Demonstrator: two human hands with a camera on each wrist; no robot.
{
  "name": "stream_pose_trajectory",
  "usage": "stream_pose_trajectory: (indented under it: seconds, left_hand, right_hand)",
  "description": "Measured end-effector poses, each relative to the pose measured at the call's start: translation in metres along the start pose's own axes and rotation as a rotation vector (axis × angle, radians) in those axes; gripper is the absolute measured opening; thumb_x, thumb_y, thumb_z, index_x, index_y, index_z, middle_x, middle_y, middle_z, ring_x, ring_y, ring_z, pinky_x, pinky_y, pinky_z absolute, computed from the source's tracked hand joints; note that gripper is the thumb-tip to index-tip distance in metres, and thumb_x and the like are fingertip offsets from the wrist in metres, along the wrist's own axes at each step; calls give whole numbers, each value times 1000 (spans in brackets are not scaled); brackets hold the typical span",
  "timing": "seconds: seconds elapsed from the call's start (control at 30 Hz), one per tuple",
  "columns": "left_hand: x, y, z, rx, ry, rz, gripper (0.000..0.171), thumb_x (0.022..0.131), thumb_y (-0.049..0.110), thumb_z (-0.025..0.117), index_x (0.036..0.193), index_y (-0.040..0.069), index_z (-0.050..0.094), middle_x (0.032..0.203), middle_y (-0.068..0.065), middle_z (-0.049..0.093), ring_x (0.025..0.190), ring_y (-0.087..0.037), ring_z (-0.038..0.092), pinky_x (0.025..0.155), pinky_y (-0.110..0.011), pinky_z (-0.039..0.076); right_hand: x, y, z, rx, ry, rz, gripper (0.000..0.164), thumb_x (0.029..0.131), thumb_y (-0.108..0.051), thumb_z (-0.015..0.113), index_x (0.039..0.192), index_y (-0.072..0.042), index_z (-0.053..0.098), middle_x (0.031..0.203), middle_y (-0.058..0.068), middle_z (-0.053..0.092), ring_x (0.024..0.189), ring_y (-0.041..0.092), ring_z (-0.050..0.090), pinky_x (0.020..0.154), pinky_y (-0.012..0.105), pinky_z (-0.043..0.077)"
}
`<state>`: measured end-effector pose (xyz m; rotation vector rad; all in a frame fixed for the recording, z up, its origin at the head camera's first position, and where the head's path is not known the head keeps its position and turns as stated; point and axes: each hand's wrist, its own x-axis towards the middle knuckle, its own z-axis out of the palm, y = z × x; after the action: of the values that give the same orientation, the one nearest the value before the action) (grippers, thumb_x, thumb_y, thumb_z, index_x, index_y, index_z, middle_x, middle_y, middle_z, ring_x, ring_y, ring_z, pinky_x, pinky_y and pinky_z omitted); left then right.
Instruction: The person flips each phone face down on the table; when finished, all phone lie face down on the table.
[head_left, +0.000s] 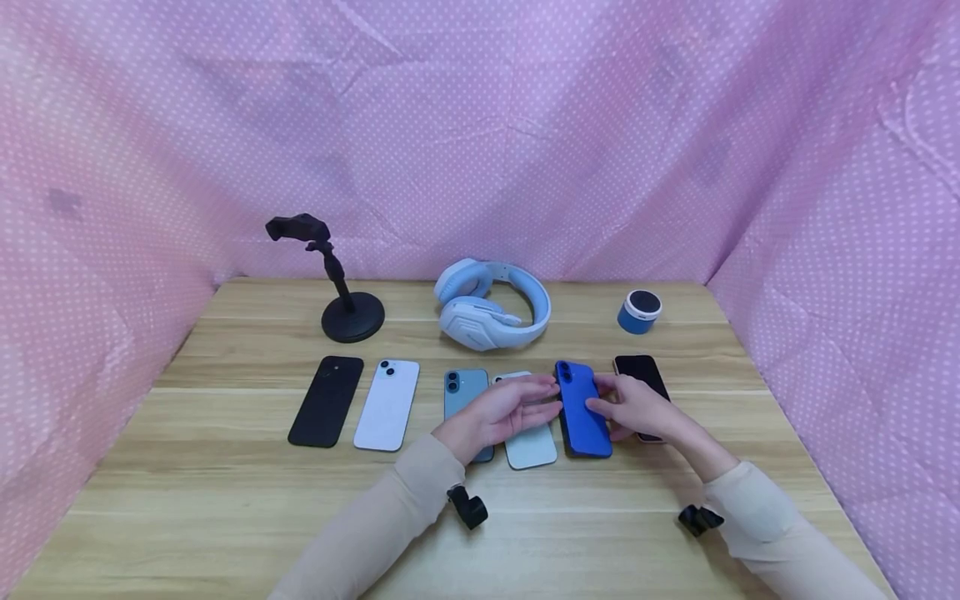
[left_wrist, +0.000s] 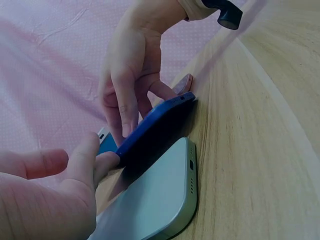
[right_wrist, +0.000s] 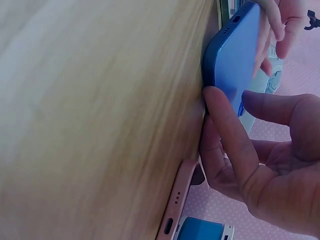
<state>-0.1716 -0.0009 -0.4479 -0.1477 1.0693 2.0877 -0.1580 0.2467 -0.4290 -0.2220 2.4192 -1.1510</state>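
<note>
A blue phone (head_left: 582, 421) lies back up on the wooden table, with its left edge raised and its dark underside (left_wrist: 157, 137) showing in the left wrist view. My right hand (head_left: 637, 406) grips its right side, thumb over the back and fingers along the edge. At the left edge, the fingertips of my left hand (head_left: 510, 408) touch the phone, fingers extended. Beneath that hand are a pale green phone (head_left: 534, 450) and a grey-blue phone (head_left: 465, 390), both partly hidden. Under my right hand is a dark-faced phone (head_left: 641, 371) with a pink frame.
A white phone (head_left: 387, 406) and a black phone (head_left: 326, 402) lie to the left. Behind the row stand a black phone stand (head_left: 352, 317), light blue headphones (head_left: 491, 321) and a small blue speaker (head_left: 640, 312). Pink dotted cloth (head_left: 480, 150) surrounds the table.
</note>
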Motion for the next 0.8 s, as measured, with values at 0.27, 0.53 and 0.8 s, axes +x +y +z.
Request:
stream_pose_trajectory:
  seconds: [0.27, 0.53, 0.8]
  left_hand:
    - [-1, 2, 0, -4, -52, 16, 44, 106, 5, 49, 149, -2, 43, 137, -17, 61, 127, -32, 59, 101, -36, 53]
    - [-3, 3, -1, -24, -72, 19, 46, 107, 5, 46, 152, -2, 39, 138, -16, 61, 131, -33, 55, 102, -35, 52]
    - [-2, 4, 0, -31, -91, 27, 47, 107, 5, 46, 153, -3, 38, 138, -19, 60, 129, -33, 57, 102, -35, 52]
  right_hand:
    - [0, 0, 2, 73, -32, 3, 63, 102, -12, 62, 150, 15, 32, 128, 27, 57, 95, 28, 70, 64, 41, 63]
    - [-1, -2, 2, 154, -81, -10, 62, 104, -10, 57, 152, 14, 27, 131, 28, 54, 98, 29, 70, 70, 43, 63]
    - [-2, -4, 2, 275, -143, -31, 60, 106, -8, 54, 154, 11, 25, 134, 31, 50, 99, 30, 68, 76, 48, 62]
